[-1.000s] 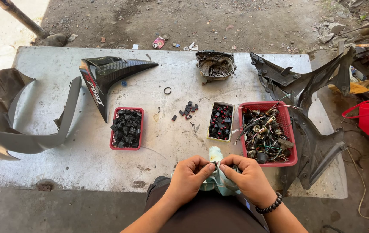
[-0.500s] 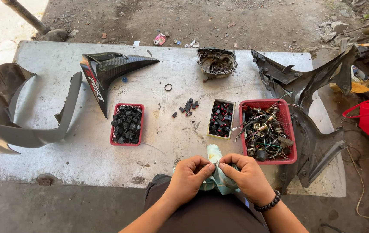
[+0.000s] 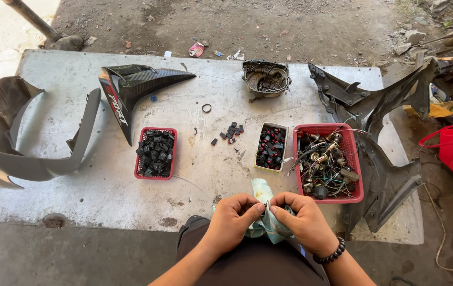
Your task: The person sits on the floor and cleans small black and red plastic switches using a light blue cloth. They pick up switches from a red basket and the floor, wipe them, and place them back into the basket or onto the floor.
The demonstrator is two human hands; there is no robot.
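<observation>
Both hands meet at the 6 o'clock edge of the concrete slab [image 3: 104, 196], just over the person's lap. The left hand [image 3: 232, 222] and the right hand [image 3: 305, 222] have their fingers curled tight, thumbs and forefingers pinching a pale green cloth [image 3: 264, 214] between them; whether something small is inside the cloth, I cannot tell. The right wrist wears a dark bead bracelet [image 3: 330, 254].

At 12 o'clock from the hands stands a small tray of black and red parts [image 3: 271, 147], and at 1 o'clock, just beside it, a red basket of wires and bulbs [image 3: 328, 164], whose near rim is close to the right hand. At 11 o'clock, further away, sits a red tray of black parts [image 3: 155, 153]. Loose black pieces [image 3: 229, 132] lie between the trays.

The widest open surface is at 9 to 10 o'clock from the hands, along the near edge of the slab. A black fairing panel [image 3: 131, 87] lies at the far left, a grey body panel [image 3: 30, 159] hangs over the left edge, and dark plastic panels [image 3: 380, 175] cover the right edge.
</observation>
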